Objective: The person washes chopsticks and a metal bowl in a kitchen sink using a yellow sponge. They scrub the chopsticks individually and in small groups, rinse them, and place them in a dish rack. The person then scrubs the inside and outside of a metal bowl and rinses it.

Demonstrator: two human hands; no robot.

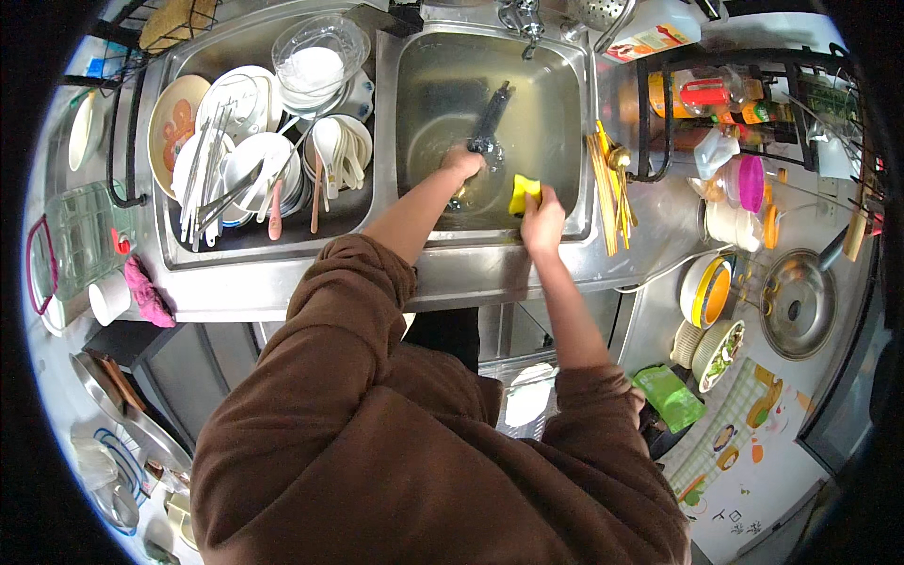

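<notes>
In the right basin of the steel sink (424, 78), a long dark handle (494, 109) slants through cloudy water. My left hand (464, 164) is at its lower end, partly in the water; its grip there is hard to make out. A large round shape, perhaps a pan, shows faintly beneath the surface. My right hand (542, 215) holds a yellow sponge (524, 194) near the basin's front right. Beside the basin, on the right, lie wooden chopsticks (602, 205) and gold-coloured spoons (620, 159). A faucet (524, 25) stands behind the basin.
Stacked plates, bowls, white spoons (328, 145) and metal chopsticks (205, 191) fill the left basin. A pink cloth (148, 293) and white cup (110, 298) lie farther left. Black racks flank the sink. Bowls (706, 291) and a steel lid (798, 304) stand at right.
</notes>
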